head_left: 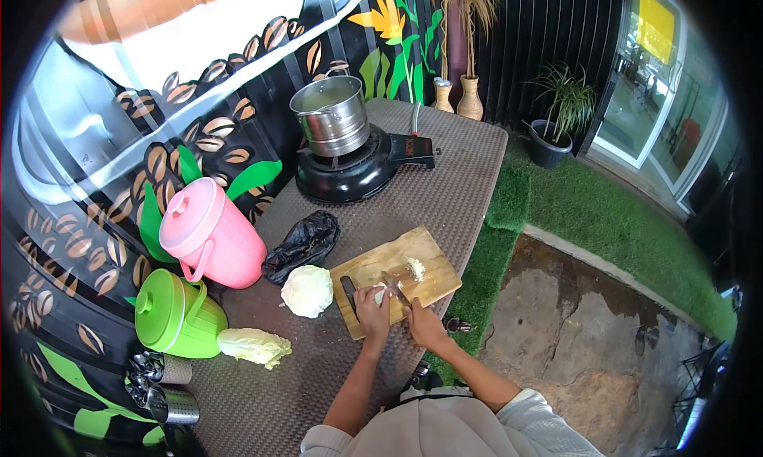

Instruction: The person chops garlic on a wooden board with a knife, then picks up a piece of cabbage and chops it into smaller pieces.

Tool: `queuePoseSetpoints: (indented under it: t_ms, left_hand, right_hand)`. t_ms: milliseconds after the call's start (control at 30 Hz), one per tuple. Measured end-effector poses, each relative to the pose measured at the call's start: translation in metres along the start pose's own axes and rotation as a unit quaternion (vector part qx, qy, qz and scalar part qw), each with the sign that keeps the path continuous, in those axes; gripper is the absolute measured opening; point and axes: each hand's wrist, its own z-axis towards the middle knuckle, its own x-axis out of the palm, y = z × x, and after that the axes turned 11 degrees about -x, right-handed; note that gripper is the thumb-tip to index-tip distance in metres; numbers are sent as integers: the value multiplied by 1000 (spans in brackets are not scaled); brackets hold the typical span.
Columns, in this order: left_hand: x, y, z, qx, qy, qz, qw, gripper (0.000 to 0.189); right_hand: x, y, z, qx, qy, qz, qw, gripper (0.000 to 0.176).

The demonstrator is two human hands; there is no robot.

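My right hand (427,327) is closed around the handle of a knife (396,290), whose blade points up and left over the wooden cutting board (366,268). Just left of the blade, my left hand (371,312) pinches a small whitish piece (380,295), perhaps garlic, against the board. Finely chopped pale bits (415,268) lie in a small heap beyond the blade. A dark handle (348,286) rests along the board's left side, its other end hidden by my left hand. A round pale cabbage (307,291) sits left of the board.
Behind the board lie a crumpled black plastic bag (304,245) and a black stove (350,177) bearing a steel pot (332,123). Pink (218,238) and green (179,318) lidded jugs, a napa cabbage (253,346) and metal cutlery holders (173,404) stand left. The table edge is right.
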Motion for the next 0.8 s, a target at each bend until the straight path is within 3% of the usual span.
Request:
queuePoseSetpoints:
  t_ms: [67, 333, 533, 800]
  left_hand:
    - [1, 1, 0, 7, -1, -4, 1000, 16]
    - [0, 4, 1, 34, 30, -32, 998, 15]
    - [1, 6, -1, -16, 33, -51, 998, 18]
    - [-16, 23, 3, 32, 155, -54, 986, 15]
  right_hand:
    - [-6, 3, -4, 8, -40, 16, 999, 30]
    - [-10, 6, -1, -1, -44, 22, 999, 31]
    - [6, 10, -6, 13, -25, -20, 999, 31]
    - [-1, 4, 13, 17, -13, -24, 999, 31]
